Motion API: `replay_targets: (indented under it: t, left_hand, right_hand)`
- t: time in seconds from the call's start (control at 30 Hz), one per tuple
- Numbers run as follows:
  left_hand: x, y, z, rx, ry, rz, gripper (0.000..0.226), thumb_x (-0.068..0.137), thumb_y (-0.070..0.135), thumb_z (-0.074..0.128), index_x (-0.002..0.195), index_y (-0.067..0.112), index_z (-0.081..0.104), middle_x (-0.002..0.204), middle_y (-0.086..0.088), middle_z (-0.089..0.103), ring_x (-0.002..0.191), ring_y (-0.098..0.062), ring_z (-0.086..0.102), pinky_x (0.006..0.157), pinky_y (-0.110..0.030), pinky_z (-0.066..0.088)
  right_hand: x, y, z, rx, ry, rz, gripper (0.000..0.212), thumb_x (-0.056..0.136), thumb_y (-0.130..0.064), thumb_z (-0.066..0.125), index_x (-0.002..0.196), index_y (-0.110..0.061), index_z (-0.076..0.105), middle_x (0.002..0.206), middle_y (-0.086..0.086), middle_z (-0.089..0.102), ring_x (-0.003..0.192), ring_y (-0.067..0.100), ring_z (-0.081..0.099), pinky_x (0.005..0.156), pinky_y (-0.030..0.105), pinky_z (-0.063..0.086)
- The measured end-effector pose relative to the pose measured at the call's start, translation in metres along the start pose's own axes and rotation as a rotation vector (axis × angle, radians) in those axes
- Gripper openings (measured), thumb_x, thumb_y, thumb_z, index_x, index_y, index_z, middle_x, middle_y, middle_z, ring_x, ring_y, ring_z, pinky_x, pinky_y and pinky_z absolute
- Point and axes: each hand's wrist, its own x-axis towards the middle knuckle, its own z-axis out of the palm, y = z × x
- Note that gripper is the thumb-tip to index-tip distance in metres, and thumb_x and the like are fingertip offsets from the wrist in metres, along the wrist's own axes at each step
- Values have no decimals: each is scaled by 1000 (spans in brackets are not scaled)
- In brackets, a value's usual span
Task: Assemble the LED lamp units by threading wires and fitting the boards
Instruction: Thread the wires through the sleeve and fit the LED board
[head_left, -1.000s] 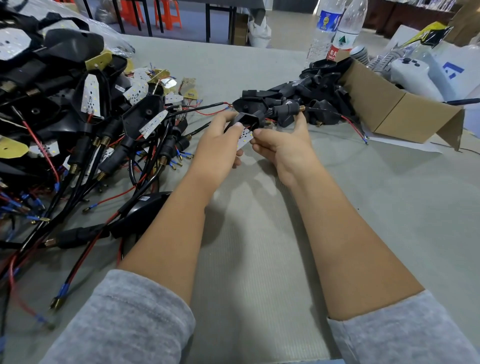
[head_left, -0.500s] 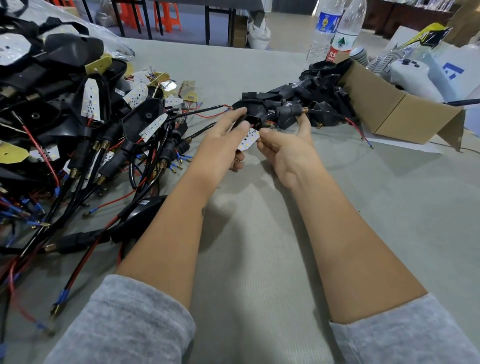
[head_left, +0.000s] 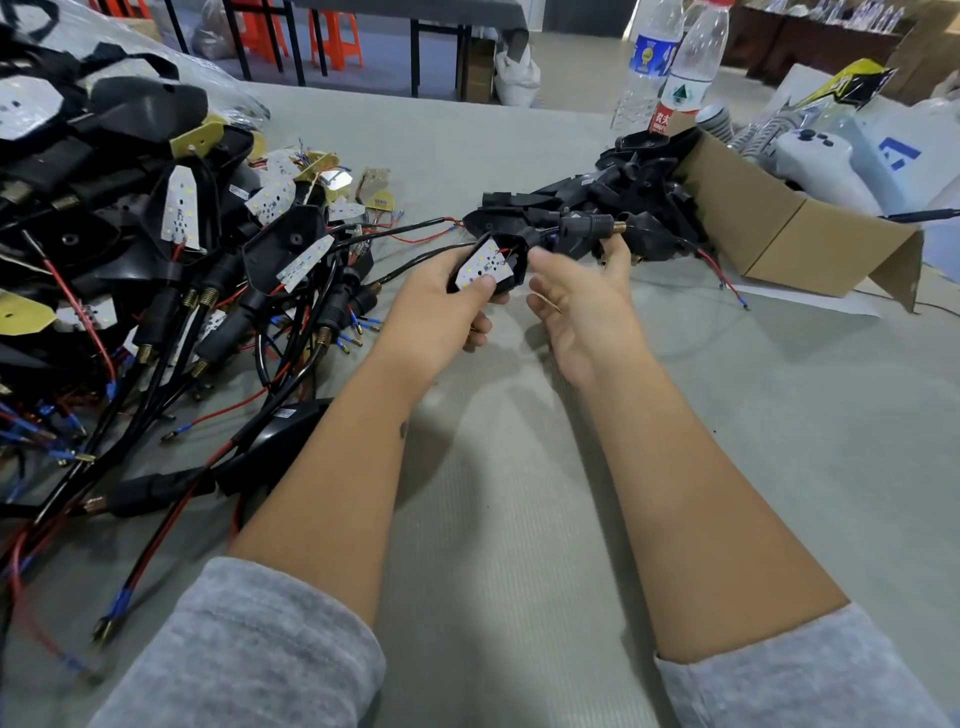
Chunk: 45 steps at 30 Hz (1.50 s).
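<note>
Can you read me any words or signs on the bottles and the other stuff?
Red bottle label: Chinese characters "农夫", then cut off.
Same bottle, white label: a green triangle sign; words too small.
Blue bottle label: yellow emblem, words too blurred.
White bag: a blue logo shape, no words.
Sticker on black housing: unreadable.

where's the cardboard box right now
In the head view the cardboard box lies on its side at the table's far right, behind the right hand.

My right hand (head_left: 582, 306) has let go and opened, leaving the LED board (head_left: 483, 266) and housing (head_left: 511, 260) pinched in my left hand (head_left: 441, 312)
</note>
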Motion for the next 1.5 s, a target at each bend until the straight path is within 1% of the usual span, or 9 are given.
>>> replay_targets:
  t: [0.13,0.23,0.4,0.53,0.73,0.93,1.13,1.33,1.5]
  left_hand:
    - [2,5,2,-157,69,-115,25,102,16,41,92,32,58,75,-3,66,44,-6,44,48,-23,45]
    - [5,2,2,-177,94,-141,24,102,16,43,92,33,58,74,2,61,45,-6,45,52,-26,47]
    - [10,-2,-7,-229,231,-117,9,98,13,51,101,21,55,89,2,58,57,-6,49,63,-25,47]
    - [9,-2,-12,-284,327,-96,16,94,13,59,90,28,65,76,7,60,56,-3,49,64,-20,51]
    - [6,3,-12,-430,418,-110,14,88,16,70,75,19,65,72,2,59,60,-7,50,63,-20,50]
    - [5,9,-12,-563,422,-165,8,94,21,62,86,19,64,81,0,71,65,-12,67,56,-21,52]
    - [6,10,-14,-730,394,-191,17,101,25,50,103,11,60,90,-9,71,75,-23,72,54,-24,54]
    - [5,8,-13,-668,411,-124,15,102,23,49,96,14,60,91,-6,70,79,-23,69,56,-21,53]
    - [6,7,-12,-670,425,-133,15,102,22,49,94,14,59,90,-7,69,81,-25,69,56,-21,53]
  right_hand:
    - [2,-6,-4,225,80,84,24,100,-34,51,115,-16,50,85,5,62,69,17,57,62,26,50]
    - [4,-9,-9,291,145,107,27,101,-42,46,98,-16,55,82,5,64,72,18,60,65,26,52]
    - [6,-10,-13,247,182,72,26,102,-25,49,86,-11,64,68,4,60,59,12,55,58,20,49]
    - [6,-8,-11,208,206,44,8,97,-14,58,91,-11,63,75,2,57,59,10,52,57,19,48]
    - [6,-7,-10,176,244,-23,17,98,-14,56,85,-8,65,75,0,55,61,8,47,58,17,46]
    - [3,-5,-7,128,185,-91,22,101,-14,51,82,-7,61,69,4,58,58,9,55,59,19,51]
    - [2,-4,-5,126,138,-45,26,104,-18,45,83,-7,56,70,8,60,54,10,60,56,21,53]
    - [1,-4,-6,83,195,-79,23,101,-16,50,82,-8,61,72,2,58,62,8,55,62,18,52]
    - [-1,-5,-4,139,175,-102,23,103,-11,46,83,-6,57,69,6,55,54,8,54,56,18,51]
